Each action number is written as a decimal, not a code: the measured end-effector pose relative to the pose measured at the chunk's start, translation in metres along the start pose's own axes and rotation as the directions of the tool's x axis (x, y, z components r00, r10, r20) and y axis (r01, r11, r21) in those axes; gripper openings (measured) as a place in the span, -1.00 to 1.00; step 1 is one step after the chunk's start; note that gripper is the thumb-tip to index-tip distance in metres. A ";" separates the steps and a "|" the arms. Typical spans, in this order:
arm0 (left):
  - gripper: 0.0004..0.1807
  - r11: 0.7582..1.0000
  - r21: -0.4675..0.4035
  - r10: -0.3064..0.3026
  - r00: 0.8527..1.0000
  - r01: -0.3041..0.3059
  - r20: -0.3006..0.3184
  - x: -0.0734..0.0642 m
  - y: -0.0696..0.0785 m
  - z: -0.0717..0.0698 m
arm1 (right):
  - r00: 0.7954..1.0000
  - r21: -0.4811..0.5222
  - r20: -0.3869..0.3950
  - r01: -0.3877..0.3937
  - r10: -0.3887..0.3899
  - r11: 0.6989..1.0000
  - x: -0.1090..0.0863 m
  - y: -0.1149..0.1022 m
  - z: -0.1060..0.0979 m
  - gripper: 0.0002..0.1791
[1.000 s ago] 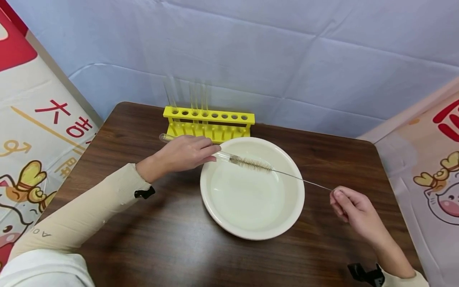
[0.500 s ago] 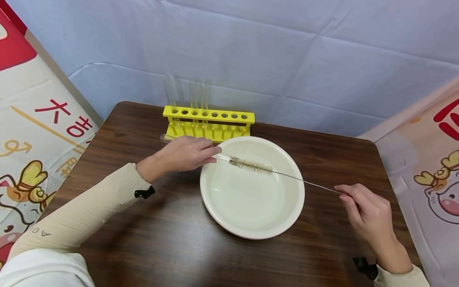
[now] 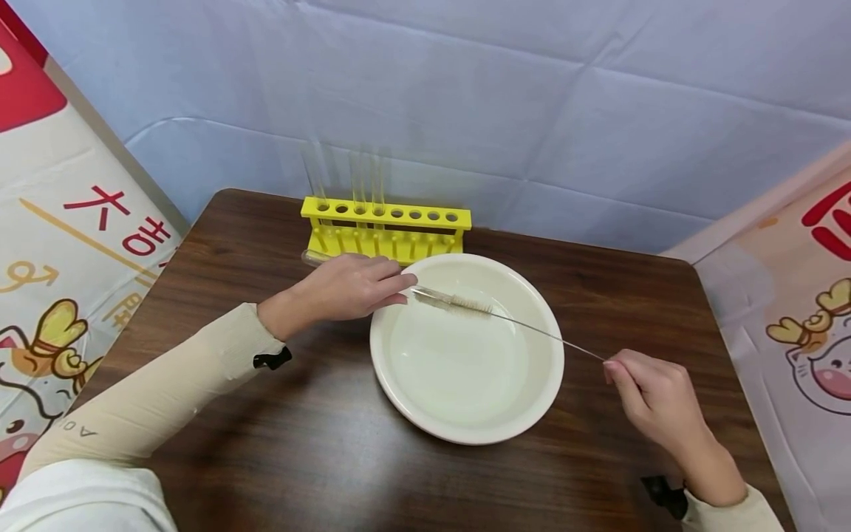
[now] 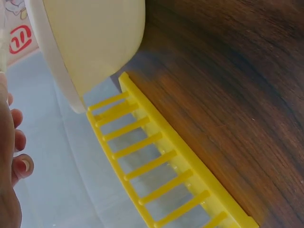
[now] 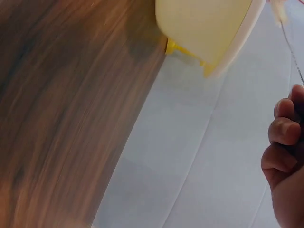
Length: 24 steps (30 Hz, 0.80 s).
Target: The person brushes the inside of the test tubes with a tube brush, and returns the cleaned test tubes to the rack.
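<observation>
My left hand (image 3: 355,287) grips a clear glass test tube (image 3: 314,257) over the left rim of a white basin (image 3: 465,432). The tube's rounded end sticks out behind the hand; its mouth points right, over the basin. A test tube brush (image 3: 473,305) has the front of its pale bristles inside the mouth, with the rest of the bristles outside. At the right, my right hand (image 3: 654,395) holds the brush's thin wire handle (image 3: 552,336) by its end. The right wrist view shows the curled fingers (image 5: 285,130) of that hand.
A yellow test tube rack (image 3: 385,212) stands behind the basin, near the table's back edge, with 3 clear tubes upright in its left part. The basin holds clear liquid. Brown wooden table (image 3: 299,443) lies beneath; printed cloths hang at both sides.
The right hand drew the brush right, then moved back left, and more of the bristles are inside the tube now. The left hand has shifted slightly right with the tube.
</observation>
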<state>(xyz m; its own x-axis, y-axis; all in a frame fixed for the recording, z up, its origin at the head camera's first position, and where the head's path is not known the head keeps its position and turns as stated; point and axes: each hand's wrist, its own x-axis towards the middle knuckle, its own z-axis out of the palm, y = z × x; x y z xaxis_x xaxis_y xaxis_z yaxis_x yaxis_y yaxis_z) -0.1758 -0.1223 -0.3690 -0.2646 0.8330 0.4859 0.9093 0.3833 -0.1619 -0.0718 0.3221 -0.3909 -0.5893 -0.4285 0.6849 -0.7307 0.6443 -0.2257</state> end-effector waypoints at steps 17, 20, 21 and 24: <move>-0.70 1.000 0.010 0.016 1.000 -0.016 -0.021 0.010 0.004 0.006 | 0.796 0.502 0.497 -0.588 0.345 0.634 0.027 -0.026 0.001 -0.48; -0.70 1.000 -0.001 0.019 1.000 -0.019 -0.016 0.012 0.005 0.006 | 0.749 0.596 0.600 -0.652 0.280 0.468 0.032 -0.023 0.001 -0.48; -0.70 1.000 -0.003 0.019 1.000 -0.019 -0.015 0.012 0.005 0.006 | 0.733 0.610 0.628 -0.672 0.261 0.420 0.033 -0.022 0.001 -0.48; -0.69 1.000 -0.011 0.020 1.000 -0.020 -0.014 0.014 0.006 0.006 | 0.702 0.603 0.663 -0.707 0.259 0.370 0.035 -0.021 0.003 -0.48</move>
<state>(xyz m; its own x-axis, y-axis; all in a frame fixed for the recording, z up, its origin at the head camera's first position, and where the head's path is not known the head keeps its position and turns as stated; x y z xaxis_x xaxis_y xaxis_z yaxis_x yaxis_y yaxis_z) -0.1764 -0.1062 -0.3687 -0.2421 0.8349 0.4944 0.9178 0.3623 -0.1624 -0.0780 0.2919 -0.3643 -0.8317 -0.5540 -0.0375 -0.0614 0.1589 -0.9854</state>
